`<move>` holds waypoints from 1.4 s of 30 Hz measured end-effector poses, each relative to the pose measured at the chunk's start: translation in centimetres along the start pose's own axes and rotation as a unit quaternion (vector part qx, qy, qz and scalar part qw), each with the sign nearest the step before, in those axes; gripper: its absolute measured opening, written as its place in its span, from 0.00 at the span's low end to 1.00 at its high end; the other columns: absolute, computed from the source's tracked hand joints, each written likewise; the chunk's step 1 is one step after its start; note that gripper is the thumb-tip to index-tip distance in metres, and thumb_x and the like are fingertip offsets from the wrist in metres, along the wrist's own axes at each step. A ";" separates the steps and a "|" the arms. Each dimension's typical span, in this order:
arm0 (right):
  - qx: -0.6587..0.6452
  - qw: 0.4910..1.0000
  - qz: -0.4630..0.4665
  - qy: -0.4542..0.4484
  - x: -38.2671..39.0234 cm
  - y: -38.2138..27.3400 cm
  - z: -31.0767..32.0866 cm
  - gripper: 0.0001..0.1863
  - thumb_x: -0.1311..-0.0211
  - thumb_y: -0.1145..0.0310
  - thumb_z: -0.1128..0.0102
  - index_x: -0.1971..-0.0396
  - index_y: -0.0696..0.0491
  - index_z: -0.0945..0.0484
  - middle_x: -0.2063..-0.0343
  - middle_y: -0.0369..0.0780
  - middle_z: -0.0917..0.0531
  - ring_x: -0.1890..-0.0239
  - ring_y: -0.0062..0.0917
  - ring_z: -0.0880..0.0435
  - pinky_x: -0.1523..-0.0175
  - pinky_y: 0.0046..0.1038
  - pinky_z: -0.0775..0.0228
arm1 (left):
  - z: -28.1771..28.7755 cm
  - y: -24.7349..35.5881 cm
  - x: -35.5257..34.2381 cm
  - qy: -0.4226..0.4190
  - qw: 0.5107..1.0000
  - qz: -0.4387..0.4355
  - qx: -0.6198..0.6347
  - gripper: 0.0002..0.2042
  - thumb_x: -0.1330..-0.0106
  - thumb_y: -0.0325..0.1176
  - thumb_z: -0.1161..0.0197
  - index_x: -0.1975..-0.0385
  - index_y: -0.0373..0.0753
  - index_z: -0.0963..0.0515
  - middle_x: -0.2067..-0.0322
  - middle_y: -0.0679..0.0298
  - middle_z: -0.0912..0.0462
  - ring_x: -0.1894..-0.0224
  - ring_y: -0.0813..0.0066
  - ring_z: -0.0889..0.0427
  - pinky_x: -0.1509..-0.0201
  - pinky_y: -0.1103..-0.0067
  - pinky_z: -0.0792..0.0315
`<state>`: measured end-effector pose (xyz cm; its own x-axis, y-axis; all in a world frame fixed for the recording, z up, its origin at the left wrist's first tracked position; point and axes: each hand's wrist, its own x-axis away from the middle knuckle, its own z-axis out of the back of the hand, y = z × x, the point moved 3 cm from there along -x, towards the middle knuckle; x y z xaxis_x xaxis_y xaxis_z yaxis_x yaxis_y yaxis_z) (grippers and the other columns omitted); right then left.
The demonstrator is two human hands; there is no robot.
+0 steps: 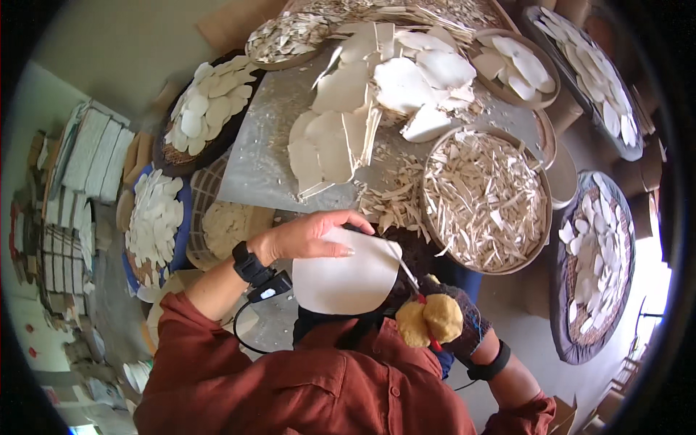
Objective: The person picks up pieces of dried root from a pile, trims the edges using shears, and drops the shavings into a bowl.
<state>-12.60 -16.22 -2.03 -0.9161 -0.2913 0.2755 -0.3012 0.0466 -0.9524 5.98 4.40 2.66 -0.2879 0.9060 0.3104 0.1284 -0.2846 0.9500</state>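
Grey-topped table (268, 130) ahead, stacked with pale sheets (322, 145); round tray (484, 271) of offcuts (486, 196) at its near right. Loose white sheet (348, 283) is over the lap, just off the table's near edge. Left hand (308, 239) has its upper edge pinched, thumb on top. Gloved right hand (467, 312) closed round a scissors-like tool (428, 320), yellow padding on red handles. Blade's by the sheet's right edge; can't tell how far the blades are open.

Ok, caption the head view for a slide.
Left hand holding a pale sheet, gloved right hand gripping yellow-padded scissors at its edge, near a round tray of pale slivers.
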 end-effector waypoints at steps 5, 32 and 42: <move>0.119 0.987 0.106 -0.013 -1.1 -0.9 -1.1 0.16 0.55 0.64 0.32 0.67 0.53 0.22 0.71 0.42 0.19 0.68 0.31 0.19 0.59 0.27 0.28 | -0.2 -2.1 2.6 0.052 0.997 0.014 0.054 0.23 0.43 0.28 0.40 0.47 0.37 0.37 0.53 0.64 0.29 0.52 0.80 0.31 0.47 0.80 0.35; -0.034 0.997 -0.027 0.061 -2.8 5.7 -3.5 0.15 0.49 0.70 0.41 0.60 0.56 0.27 0.67 0.39 0.21 0.62 0.26 0.21 0.56 0.28 0.29 | 18.7 -8.1 2.5 0.383 0.863 0.048 -0.328 0.22 0.55 0.34 0.30 0.62 0.31 0.28 0.73 0.59 0.23 0.69 0.73 0.23 0.67 0.76 0.30; 0.046 0.983 0.148 0.100 -0.3 8.4 -4.4 0.29 0.53 0.60 0.34 0.51 0.54 0.31 0.56 0.42 0.23 0.53 0.29 0.24 0.47 0.28 0.33 | 13.1 -3.7 2.3 0.378 0.919 -0.109 -0.028 0.29 0.48 0.28 0.40 0.43 0.36 0.40 0.45 0.57 0.34 0.43 0.67 0.35 0.40 0.74 0.40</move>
<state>-16.07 -11.50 -9.53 -0.9964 -0.0847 -0.0034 0.0024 0.0125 -0.9999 17.26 11.69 -0.61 -0.8811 0.4722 0.0277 -0.0532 -0.1573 0.9861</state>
